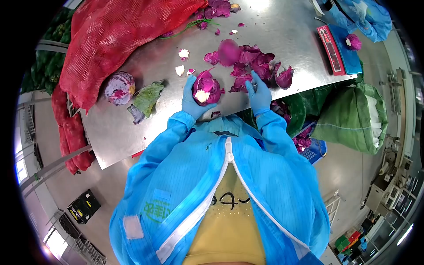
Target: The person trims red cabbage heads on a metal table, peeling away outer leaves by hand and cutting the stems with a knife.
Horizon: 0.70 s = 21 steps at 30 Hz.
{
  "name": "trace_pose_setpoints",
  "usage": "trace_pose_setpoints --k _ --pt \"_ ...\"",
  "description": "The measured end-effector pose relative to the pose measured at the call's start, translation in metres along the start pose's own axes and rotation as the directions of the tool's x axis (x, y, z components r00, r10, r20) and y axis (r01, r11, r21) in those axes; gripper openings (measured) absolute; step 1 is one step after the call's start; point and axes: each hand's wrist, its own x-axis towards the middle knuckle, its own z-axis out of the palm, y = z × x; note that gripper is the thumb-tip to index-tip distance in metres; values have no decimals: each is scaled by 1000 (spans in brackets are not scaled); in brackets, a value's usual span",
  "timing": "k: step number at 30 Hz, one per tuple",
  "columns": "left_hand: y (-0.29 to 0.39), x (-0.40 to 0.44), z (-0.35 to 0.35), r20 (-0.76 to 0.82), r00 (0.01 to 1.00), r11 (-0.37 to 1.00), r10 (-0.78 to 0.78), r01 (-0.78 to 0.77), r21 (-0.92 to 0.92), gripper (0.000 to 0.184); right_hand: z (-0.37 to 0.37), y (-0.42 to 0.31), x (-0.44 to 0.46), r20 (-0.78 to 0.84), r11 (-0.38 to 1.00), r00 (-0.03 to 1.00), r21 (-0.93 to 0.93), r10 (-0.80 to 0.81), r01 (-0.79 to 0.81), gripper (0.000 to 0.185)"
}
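Observation:
A red cabbage (pixel 206 87) with a pale cut stem rests in my left hand (pixel 191 100), whose gloved fingers and thumb curve around its left and lower sides. My right hand (pixel 259 95), also in a blue glove, is apart from the cabbage at the table's near edge. Its thumb and forefinger are spread beside loose purple leaves (pixel 260 66), and I make out nothing held there. Beyond the cabbage is a smooth, blurred purple round shape (pixel 229 52). White stem pieces (pixel 183 54) lie past my left hand.
Another cabbage (pixel 119 88) and a green outer leaf (pixel 148 99) lie left on the metal table (pixel 117 141). A red mesh sack (pixel 119 39) fills the far left. A scale-like red-and-blue box (pixel 338 49) stands right. Below the right edge are a green sack (pixel 353 119) and blue basket (pixel 316 152).

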Motion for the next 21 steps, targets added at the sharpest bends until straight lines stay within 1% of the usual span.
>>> trace_pose_setpoints --k 1,2,4,6,7,8,9,10,11,12,13,14,15,16,17,18,19,20,21 --pt "3 2 5 -33 999 1000 -7 7 -8 116 1 -3 -7 -2 1000 1000 1 -2 2 49" --pt "7 2 9 -33 999 1000 -3 2 -6 116 7 -8 -17 94 998 996 54 6 -11 51" --pt "33 5 14 -43 987 980 -155 159 117 117 21 -22 -37 282 986 959 154 11 -56 57" --pt "42 9 18 -55 985 977 -161 167 135 118 29 -40 -50 365 978 930 168 52 -121 65" --pt "47 10 18 -42 979 955 -199 203 217 119 36 -40 -52 257 993 963 101 -78 53 71" --pt "52 12 16 -33 971 925 -238 237 298 120 38 -38 -48 253 993 965 103 -77 52 71" --pt "59 14 11 30 968 911 -249 224 346 114 38 -43 -40 322 978 946 187 27 -92 71" --pt "58 15 6 30 968 911 -248 222 348 114 36 -48 -36 400 937 909 258 120 -237 71" --pt "56 16 0 71 972 890 -225 175 420 110 28 -51 -32 512 859 841 339 174 -383 66" --pt "56 17 -4 113 972 864 -205 125 489 106 26 -54 -30 512 859 841 340 173 -383 66" --pt "62 21 -7 106 970 837 -220 132 531 97 24 -56 -28 535 837 827 364 171 -408 62" --pt "59 22 -8 106 970 836 -221 132 533 97 25 -57 -27 558 815 813 385 169 -434 59" --pt "54 22 -7 119 971 890 -206 135 436 97 31 -49 -29 559 814 812 385 169 -435 59" --pt "52 23 -7 130 974 933 -188 136 333 96 41 -38 -33 476 893 872 335 115 -301 56" --pt "51 23 -7 129 974 933 -187 135 333 96 49 -28 -35 393 950 918 267 45 -161 54" --pt "53 23 -7 158 951 947 -265 226 228 95 48 -31 -35 392 951 919 266 44 -160 54" --pt "54 22 -7 196 920 939 -339 320 123 94 47 -33 -41 347 949 938 290 13 -121 53" --pt "57 22 -7 197 918 938 -344 325 123 94 45 -36 -46 302 947 953 311 -16 -83 52" --pt "61 22 -7 167 914 928 -369 352 126 95 42 -39 -48 341 954 940 285 -7 -96 51"
